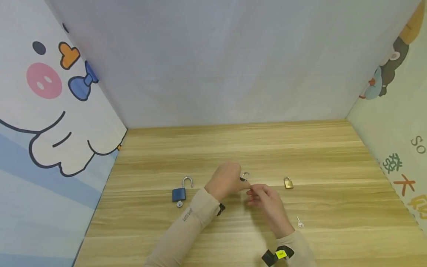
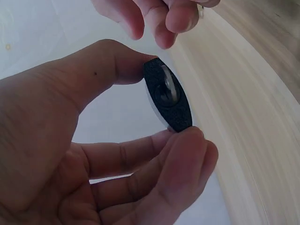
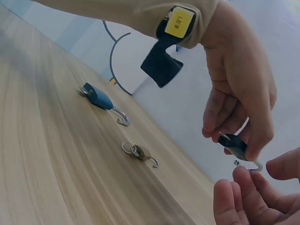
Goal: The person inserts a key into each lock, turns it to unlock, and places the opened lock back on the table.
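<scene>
My left hand (image 1: 227,181) pinches a small dark blue padlock (image 2: 180,110) between thumb and fingertips. The face turned to the left wrist camera has a round lock hole with a silver key (image 2: 169,86) standing in it. In the right wrist view the padlock's raised silver shackle (image 3: 257,166) points toward my right hand (image 3: 262,197). The right fingers are loosely bent, right at the shackle, with the thumb apart from them. From the head view, the left hand hides most of the padlock, and the right hand (image 1: 267,204) lies close beside it.
A larger blue padlock (image 1: 178,194) lies at left, shackle raised, key in its base. A brass padlock (image 1: 288,183) sits at right with a loose key (image 1: 300,224) nearer me. Another brass padlock (image 3: 142,152), shackle raised, has a ring on it. Printed cloth walls surround the wooden table (image 1: 333,155).
</scene>
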Action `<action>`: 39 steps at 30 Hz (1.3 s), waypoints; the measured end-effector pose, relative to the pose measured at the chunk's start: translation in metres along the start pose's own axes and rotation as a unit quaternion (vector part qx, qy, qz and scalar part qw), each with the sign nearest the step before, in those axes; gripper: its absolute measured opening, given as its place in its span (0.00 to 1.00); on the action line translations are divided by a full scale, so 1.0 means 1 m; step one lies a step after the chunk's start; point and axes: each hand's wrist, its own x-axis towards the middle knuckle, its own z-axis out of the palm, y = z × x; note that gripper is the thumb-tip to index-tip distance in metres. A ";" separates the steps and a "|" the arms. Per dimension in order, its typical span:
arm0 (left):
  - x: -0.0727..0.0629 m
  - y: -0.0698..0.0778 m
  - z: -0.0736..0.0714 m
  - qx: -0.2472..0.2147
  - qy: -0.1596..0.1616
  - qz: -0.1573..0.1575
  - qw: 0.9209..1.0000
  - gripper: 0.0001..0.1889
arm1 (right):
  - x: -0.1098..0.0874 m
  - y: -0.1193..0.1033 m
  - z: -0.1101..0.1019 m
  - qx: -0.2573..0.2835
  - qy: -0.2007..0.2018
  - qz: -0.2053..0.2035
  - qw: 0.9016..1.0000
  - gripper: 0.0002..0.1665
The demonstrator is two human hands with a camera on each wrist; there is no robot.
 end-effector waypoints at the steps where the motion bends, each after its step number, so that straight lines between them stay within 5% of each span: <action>1: 0.000 -0.001 0.000 0.003 0.000 0.005 1.000 0.24 | 0.000 -0.001 -0.001 -0.004 0.003 0.001 1.000 0.15; 10: -0.001 -0.017 -0.008 -0.016 -0.033 0.088 0.995 0.09 | 0.001 -0.001 -0.012 -0.057 0.020 -0.011 0.998 0.18; 15: 0.003 -0.029 -0.009 0.034 -0.068 0.189 0.979 0.09 | 0.001 0.000 -0.017 -0.093 0.020 -0.038 0.995 0.15; 18: 0.003 -0.032 -0.012 0.059 -0.074 0.224 0.970 0.09 | 0.000 0.000 -0.020 -0.125 0.014 -0.064 0.990 0.13; 28: -0.003 -0.036 -0.017 0.076 -0.063 0.284 0.954 0.09 | 0.000 -0.006 -0.020 -0.187 -0.027 -0.156 0.969 0.10; 39: -0.004 -0.038 -0.018 0.081 -0.049 0.295 0.951 0.11 | 0.001 -0.005 -0.022 -0.206 -0.051 -0.171 0.962 0.09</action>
